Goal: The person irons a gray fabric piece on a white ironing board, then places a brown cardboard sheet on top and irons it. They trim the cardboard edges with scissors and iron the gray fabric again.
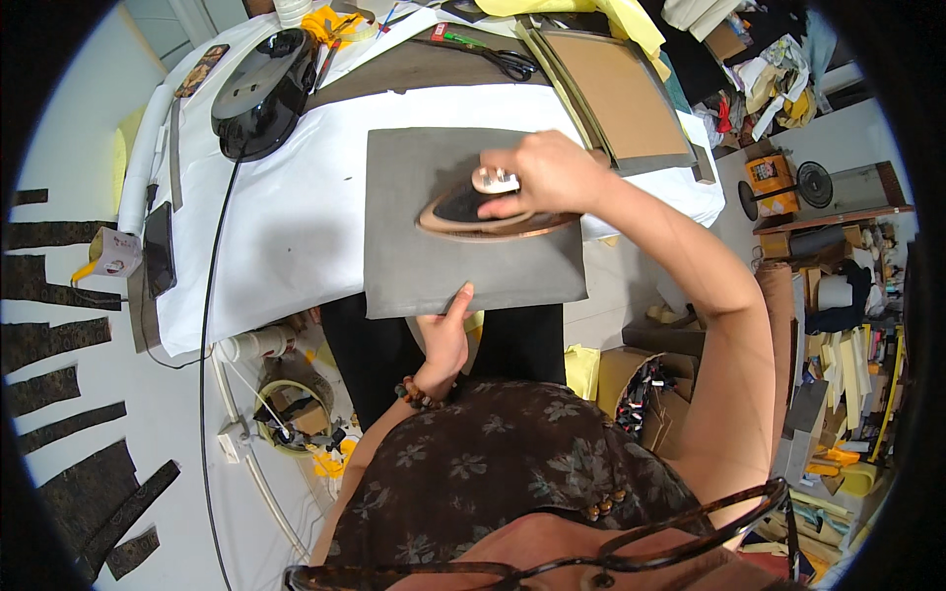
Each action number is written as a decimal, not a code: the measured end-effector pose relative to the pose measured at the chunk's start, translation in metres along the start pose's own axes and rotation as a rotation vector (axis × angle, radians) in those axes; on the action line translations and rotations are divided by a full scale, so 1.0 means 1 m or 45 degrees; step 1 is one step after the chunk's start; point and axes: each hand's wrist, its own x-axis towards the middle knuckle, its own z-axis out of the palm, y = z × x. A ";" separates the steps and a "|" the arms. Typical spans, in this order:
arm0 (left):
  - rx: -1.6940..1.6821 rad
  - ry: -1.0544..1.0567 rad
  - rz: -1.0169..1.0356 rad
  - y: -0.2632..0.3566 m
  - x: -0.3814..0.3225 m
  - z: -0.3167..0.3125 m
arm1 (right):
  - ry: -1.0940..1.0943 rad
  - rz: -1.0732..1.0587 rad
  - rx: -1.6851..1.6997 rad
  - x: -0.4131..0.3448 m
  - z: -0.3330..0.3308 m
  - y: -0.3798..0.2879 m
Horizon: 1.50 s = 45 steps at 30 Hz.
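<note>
A flat rectangular grey panel point(403, 266) lies on the white-covered table point(295, 221), its near edge jutting over the table's front edge. My left hand point(446, 341) grips that near edge, thumb on top, the other fingers hidden beneath. On the panel's upper face rests a clothes iron point(443, 214) with a dark top and a copper-coloured rim, its tip towards the left. Around its handle, my right hand point(554, 173) is closed and slightly blurred. The iron's soleplate faces down and is hidden.
A black iron stand point(259, 103) sits at the back left, and a black cord point(210, 325) runs down from it. Black-handled scissors point(510, 63) lie at the back. Stacked brown and grey panels point(621, 96) are behind my right hand. A waste bin point(292, 417) stands below left.
</note>
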 end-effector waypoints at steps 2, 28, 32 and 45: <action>-0.010 -0.018 0.010 -0.001 0.000 0.002 | 0.103 0.014 -0.054 0.017 0.004 0.025; 0.004 -0.044 -0.048 0.001 0.001 -0.002 | 0.114 0.145 -0.108 0.074 0.003 0.004; 0.017 -0.014 -0.041 0.002 0.001 -0.001 | 0.201 0.160 -0.150 0.123 0.003 0.027; 0.005 -0.273 0.035 0.042 0.000 -0.042 | 0.506 -0.517 0.457 0.265 -0.133 0.031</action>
